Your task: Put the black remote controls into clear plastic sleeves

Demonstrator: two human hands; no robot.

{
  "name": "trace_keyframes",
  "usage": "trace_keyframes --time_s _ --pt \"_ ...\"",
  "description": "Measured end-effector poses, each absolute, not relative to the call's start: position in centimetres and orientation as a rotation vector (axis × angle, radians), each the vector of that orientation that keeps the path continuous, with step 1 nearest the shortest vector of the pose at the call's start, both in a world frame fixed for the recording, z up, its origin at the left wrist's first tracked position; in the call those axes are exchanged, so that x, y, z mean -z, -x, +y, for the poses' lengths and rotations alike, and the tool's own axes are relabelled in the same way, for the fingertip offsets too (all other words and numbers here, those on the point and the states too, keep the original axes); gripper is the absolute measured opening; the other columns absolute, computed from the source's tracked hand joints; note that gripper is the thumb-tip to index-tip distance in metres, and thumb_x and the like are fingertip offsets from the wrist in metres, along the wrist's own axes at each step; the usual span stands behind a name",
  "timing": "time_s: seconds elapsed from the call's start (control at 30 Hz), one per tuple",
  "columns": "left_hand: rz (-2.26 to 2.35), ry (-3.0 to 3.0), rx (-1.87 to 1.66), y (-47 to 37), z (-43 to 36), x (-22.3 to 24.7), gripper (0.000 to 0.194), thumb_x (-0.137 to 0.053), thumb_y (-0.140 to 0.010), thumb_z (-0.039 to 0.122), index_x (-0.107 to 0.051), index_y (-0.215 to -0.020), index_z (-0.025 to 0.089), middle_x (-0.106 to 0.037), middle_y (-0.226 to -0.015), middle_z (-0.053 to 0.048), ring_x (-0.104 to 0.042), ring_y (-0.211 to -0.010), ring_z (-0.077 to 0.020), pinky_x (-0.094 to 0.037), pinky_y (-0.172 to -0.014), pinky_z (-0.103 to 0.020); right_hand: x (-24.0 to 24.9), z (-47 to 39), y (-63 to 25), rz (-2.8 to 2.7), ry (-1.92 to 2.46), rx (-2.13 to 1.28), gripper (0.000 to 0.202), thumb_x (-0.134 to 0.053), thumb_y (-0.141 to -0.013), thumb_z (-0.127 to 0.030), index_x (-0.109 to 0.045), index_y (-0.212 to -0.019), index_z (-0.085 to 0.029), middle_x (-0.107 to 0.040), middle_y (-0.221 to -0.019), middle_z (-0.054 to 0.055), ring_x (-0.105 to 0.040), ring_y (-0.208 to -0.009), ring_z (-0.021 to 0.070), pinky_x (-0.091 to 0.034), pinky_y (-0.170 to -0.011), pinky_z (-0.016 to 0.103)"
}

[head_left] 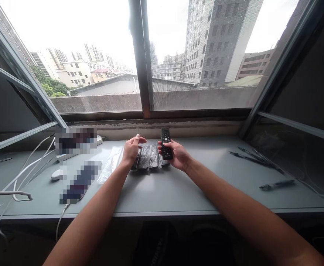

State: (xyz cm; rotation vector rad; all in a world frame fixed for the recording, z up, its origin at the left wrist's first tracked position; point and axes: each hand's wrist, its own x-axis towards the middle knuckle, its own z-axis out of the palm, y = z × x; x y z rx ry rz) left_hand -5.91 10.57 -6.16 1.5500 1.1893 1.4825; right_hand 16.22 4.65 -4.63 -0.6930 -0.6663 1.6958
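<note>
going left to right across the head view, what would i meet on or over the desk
White cables, a small white rounded object, the nearer pixelated item, clear plastic, a row of bagged dark items, the black remote control, slim dark items.

On that grey desk I see plastic-wrapped dark packets, crinkled clear plastic, pale cables and dark slender items.

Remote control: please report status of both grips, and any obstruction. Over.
Right grip closed on black remote control. Left grip open, near bagged items. Right thumb partly covers remote's front.
</note>
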Motion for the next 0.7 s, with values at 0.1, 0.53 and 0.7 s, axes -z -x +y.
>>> trace_keyframes --time_s 0.1,0.53,0.7 --pt "1.195 -1.556 -1.485 5.9 10.5 6.1 0.064 -0.053 -0.100 0.075 -0.081 -0.087 0.019 -0.083 -0.101 -0.017 -0.077 -0.101 -0.0316 -0.057 -0.078 -0.038 5.1 4.7 -16.1 -0.867 0.631 -1.556 0.027 -0.078 -0.084 -0.007 -0.075 -0.107 -0.020 -0.079 -0.115 0.008 -0.075 -0.097 0.0202 -0.064 -0.087 0.034" --pt "1.235 -1.611 -1.477 5.8 10.4 6.1 0.061 -0.052 -0.102 0.069 -0.081 -0.088 0.018 -0.083 -0.099 -0.015 -0.077 -0.100 -0.0305 -0.057 -0.076 -0.036 5.3 3.5 -16.3 -1.611 0.708 -0.577 0.023 -0.071 -0.101 -0.035 -0.081 -0.121 -0.029 -0.076 -0.127 0.008 -0.067 -0.126 0.0289 -0.049 -0.115 0.045" --pt "1.333 -1.672 -1.436 6.1 10.3 6.0 0.057 -0.049 -0.105 0.063 -0.081 -0.091 0.018 -0.084 -0.102 -0.013 -0.076 -0.102 -0.0291 -0.056 -0.078 -0.035 5.9 5.9 -18.4 -1.498 1.107 -0.472 0.038 -0.055 -0.108 -0.051 -0.071 -0.123 -0.020 -0.075 -0.094 0.006 -0.068 -0.082 0.0241 -0.055 -0.083 0.036"
